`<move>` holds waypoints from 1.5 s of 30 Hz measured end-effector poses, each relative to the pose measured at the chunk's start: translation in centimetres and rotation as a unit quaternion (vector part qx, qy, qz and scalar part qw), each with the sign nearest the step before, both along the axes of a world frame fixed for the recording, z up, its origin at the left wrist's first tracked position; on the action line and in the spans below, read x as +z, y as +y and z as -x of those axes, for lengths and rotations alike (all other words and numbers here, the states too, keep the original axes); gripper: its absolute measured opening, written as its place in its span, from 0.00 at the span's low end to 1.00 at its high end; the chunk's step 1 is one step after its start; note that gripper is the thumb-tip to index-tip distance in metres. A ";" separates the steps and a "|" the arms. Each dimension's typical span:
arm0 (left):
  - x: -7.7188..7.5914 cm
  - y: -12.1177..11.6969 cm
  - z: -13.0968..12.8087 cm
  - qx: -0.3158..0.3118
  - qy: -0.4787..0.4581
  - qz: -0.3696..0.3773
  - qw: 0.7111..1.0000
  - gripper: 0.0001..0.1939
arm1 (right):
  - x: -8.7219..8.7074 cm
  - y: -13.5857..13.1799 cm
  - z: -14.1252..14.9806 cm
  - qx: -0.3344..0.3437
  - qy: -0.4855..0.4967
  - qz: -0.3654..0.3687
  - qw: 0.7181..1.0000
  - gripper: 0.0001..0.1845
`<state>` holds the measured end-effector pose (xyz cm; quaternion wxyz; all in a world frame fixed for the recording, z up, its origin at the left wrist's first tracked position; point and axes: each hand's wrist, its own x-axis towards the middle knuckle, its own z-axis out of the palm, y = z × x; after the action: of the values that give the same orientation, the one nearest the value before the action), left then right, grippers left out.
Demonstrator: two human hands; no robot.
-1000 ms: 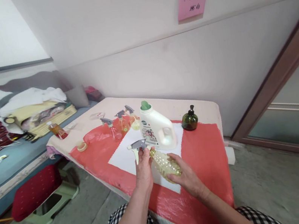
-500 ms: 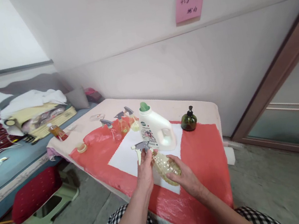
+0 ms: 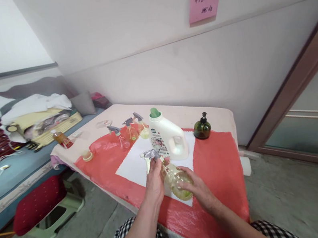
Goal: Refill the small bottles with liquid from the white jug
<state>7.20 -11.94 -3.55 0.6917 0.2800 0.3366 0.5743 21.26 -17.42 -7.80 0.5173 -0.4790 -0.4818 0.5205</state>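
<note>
Both my hands hold a clear yellowish spray bottle (image 3: 175,181) with a grey trigger head, tilted so its head points up and left. My left hand (image 3: 154,180) is closed around the neck just under the trigger. Around the bottle's round body, my right hand (image 3: 196,188) is wrapped from the right side. Right behind the bottle a large white jug (image 3: 169,135) with a green cap stands upright on a white sheet (image 3: 132,160). Part of the sheet is hidden by my hands and the bottle.
Several similar spray bottles (image 3: 130,130) stand at the back left on the red cloth (image 3: 215,166). A dark green pump bottle (image 3: 202,129) is at the right. Toward the left edge lie a tape roll (image 3: 87,156) and an amber bottle (image 3: 62,139). A red-topped stool (image 3: 40,203) stands left.
The spray bottle has turned slightly in my hands, its round body facing a little differently. My grip stays on the neck and body. The view has shifted slightly.
</note>
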 end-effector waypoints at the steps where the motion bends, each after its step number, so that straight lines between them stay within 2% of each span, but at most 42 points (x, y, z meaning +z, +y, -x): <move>1: 0.0 0.0 0.0 -0.004 0.001 -0.001 1.000 0.22 | -0.1 -0.1 0.2 0.013 0.050 0.015 0.999 0.27; 5: 0.1 0.0 0.0 -0.008 -0.001 0.000 1.000 0.21 | -0.4 -0.5 1.1 0.064 0.208 0.069 0.974 0.21; 8: 0.1 0.1 0.0 0.013 0.001 -0.004 1.000 0.22 | -0.5 -0.6 1.7 0.059 0.231 0.092 0.967 0.21; 13: -0.3 0.6 0.2 0.084 -0.003 0.007 0.996 0.24 | -0.2 -0.3 1.9 0.051 0.304 0.124 0.943 0.24; 16: -0.6 1.0 0.6 0.119 0.012 0.008 0.993 0.23 | -0.1 -0.2 1.8 0.065 0.293 0.097 0.949 0.26; 20: -0.3 1.2 0.9 0.155 0.014 0.014 0.988 0.23 | -0.7 0.1 1.9 0.003 0.219 0.046 0.975 0.38; 23: 0.0 1.2 1.0 0.137 0.003 0.008 0.991 0.23 | -1.0 0.0 1.9 -0.013 0.219 0.037 0.975 0.36; 29: 0.5 1.1 1.3 0.080 -0.035 0.014 0.996 0.20 | -0.6 -0.4 1.7 0.066 0.332 0.114 0.934 0.21; 35: 0.8 1.1 1.5 0.060 -0.040 0.016 0.997 0.19 | -0.8 0.1 1.9 0.108 0.391 0.197 0.893 0.25; 39: 0.6 1.2 1.6 0.071 -0.056 0.011 0.996 0.18 | -1.1 0.4 2.1 0.091 0.354 0.234 0.901 0.29; 45: 0.1 1.3 1.6 0.096 -0.046 0.005 0.994 0.19 | -1.1 0.3 2.6 0.004 0.309 0.154 0.938 0.29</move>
<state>5.65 -10.62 -3.40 0.6493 0.2158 0.3324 0.6490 18.68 -17.17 -8.94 0.5585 -0.3664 -0.2136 0.7129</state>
